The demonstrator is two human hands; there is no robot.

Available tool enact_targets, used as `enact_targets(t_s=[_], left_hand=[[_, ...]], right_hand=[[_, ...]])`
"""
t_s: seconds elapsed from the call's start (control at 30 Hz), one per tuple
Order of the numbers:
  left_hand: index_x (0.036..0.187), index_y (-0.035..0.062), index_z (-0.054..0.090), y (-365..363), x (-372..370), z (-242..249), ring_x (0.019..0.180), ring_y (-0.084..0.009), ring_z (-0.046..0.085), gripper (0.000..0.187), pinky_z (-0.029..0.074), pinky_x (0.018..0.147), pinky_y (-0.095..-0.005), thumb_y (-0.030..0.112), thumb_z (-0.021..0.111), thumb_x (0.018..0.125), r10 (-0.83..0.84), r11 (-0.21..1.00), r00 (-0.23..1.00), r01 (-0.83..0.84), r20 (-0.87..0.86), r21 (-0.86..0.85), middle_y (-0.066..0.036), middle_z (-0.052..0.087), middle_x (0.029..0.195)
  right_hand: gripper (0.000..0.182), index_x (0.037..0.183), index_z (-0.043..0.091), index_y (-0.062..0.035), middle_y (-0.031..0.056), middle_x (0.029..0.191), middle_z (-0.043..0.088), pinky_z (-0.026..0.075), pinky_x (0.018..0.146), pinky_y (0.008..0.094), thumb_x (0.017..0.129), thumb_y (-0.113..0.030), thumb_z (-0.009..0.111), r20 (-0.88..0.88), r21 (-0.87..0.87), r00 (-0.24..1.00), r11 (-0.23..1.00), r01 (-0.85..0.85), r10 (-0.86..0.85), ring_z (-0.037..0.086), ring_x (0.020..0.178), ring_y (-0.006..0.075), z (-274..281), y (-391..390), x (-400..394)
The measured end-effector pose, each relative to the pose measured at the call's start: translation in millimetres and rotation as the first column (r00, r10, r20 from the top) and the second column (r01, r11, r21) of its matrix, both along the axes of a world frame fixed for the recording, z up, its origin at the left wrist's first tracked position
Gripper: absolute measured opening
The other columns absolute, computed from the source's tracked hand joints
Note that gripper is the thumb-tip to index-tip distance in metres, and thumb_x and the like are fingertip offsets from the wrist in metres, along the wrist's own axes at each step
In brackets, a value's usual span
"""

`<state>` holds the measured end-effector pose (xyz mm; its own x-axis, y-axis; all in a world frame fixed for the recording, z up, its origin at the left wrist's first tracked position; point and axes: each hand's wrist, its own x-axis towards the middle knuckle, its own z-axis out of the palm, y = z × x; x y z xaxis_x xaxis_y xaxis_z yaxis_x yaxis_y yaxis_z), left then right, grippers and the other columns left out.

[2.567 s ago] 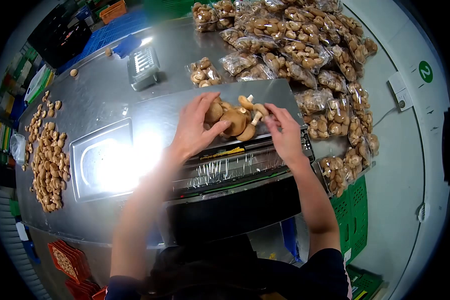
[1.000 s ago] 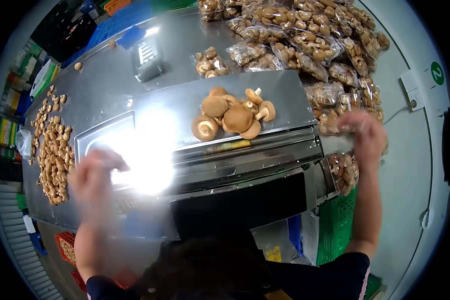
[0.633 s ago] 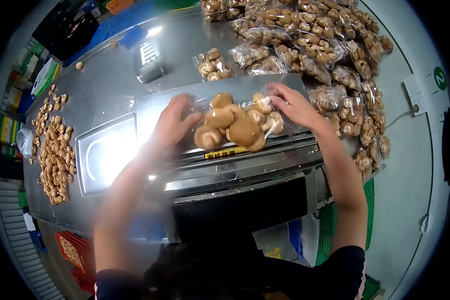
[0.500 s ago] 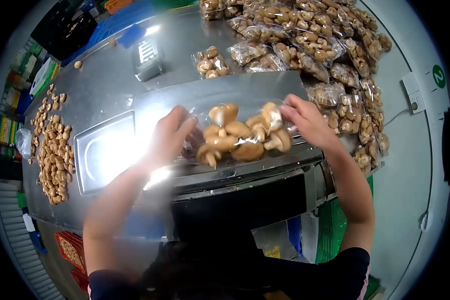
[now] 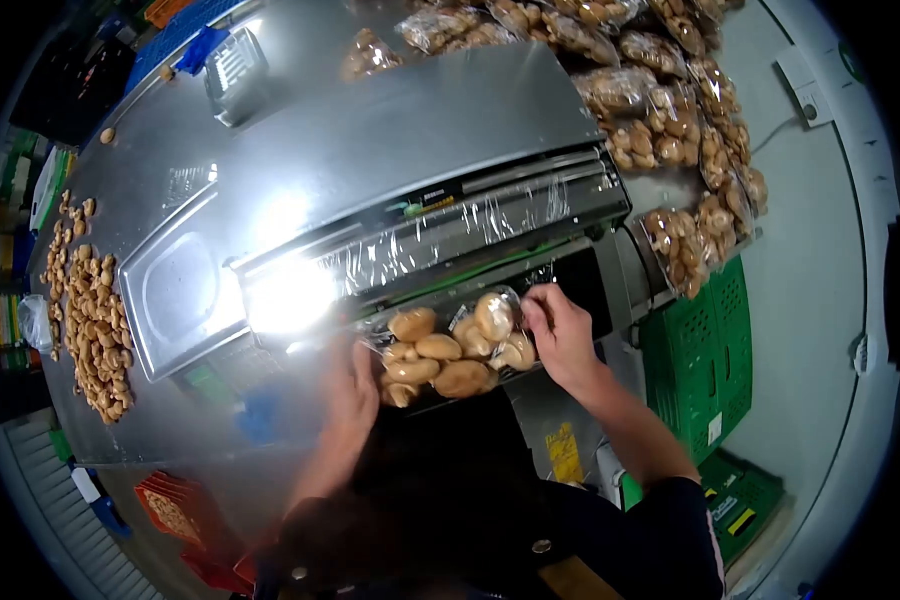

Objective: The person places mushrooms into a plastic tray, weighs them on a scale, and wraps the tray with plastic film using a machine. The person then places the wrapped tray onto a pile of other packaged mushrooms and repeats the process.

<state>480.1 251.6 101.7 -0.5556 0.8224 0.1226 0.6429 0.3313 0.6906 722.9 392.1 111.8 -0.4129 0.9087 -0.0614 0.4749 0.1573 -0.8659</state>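
Observation:
A pack of brown mushrooms (image 5: pixel 436 372) in clear plastic film is between my two hands, in front of the wrapping machine (image 5: pixel 420 235). My right hand (image 5: pixel 562 335) pinches the film at the pack's right end, thumb and fingers together. At the left end, my left hand (image 5: pixel 348 400) holds the pack's edge; motion blurs it and its fingertips are partly hidden. Clear film (image 5: pixel 460 228) stretches across the machine just beyond the pack.
Loose mushrooms (image 5: pixel 98 330) lie at the left, beside a shallow metal tray (image 5: pixel 135 320). Wrapped mushroom packs (image 5: pixel 670 130) pile up at the back right. A clear plastic container (image 5: pixel 235 80) stands at the back. Green crates (image 5: pixel 695 350) are at the lower right.
Both hands have brought the mushroom pack down towards my body, off the machine's top. The view has shifted, so the machine's film and front now show beyond the pack.

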Motion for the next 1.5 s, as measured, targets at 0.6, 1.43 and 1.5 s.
enact_targets(t_s=[0.6, 1.43, 1.5], left_hand=[[0.052, -0.0004, 0.056, -193.7, -78.9, -13.5, 0.045, -0.0080, 0.039, 0.049, 0.030, 0.043, -0.0307, 0.029, 0.064, 0.090, 0.341, 0.756, 0.910, -0.118, 0.234, -0.643, 0.001, 0.047, 0.046], [0.152, 0.0146, 0.015, -106.6, 75.4, 25.9, 0.141, -0.0503, 0.014, 0.086, 0.019, 0.115, -0.0517, 0.062, 0.048, 0.088, -0.078, 0.849, -0.790, 0.266, 0.608, 0.456, -0.036, 0.019, 0.149], [0.150, 0.0137, 0.019, -114.9, 82.5, 9.9, 0.137, -0.0507, 0.021, 0.081, 0.027, 0.111, -0.0519, 0.059, 0.050, 0.090, -0.003, 0.925, -0.829, 0.209, 0.559, 0.316, -0.036, 0.022, 0.147]], right_hand=[[0.036, 0.066, 0.065, -0.0010, 0.0002, 0.051, 0.051, 0.031, 0.038, 0.0266, 0.091, -0.027, 0.065, 0.179, -0.853, 0.967, 0.461, 0.246, -0.184, 0.044, 0.038, 0.0083, -16.7, -77.0, 54.3], [0.038, 0.120, 0.058, -0.0036, 0.0067, 0.102, 0.067, 0.051, 0.073, 0.0300, 0.097, -0.033, 0.050, -0.346, -0.559, 0.887, 0.693, -0.456, 0.305, 0.063, 0.085, 0.0156, 25.7, -97.3, 8.2], [0.045, 0.126, 0.054, -0.0027, 0.0071, 0.106, 0.066, 0.050, 0.070, 0.0295, 0.098, -0.036, 0.045, -0.493, -0.526, 0.798, 0.611, -0.591, 0.346, 0.060, 0.074, 0.0149, 50.4, -90.8, 25.5]])
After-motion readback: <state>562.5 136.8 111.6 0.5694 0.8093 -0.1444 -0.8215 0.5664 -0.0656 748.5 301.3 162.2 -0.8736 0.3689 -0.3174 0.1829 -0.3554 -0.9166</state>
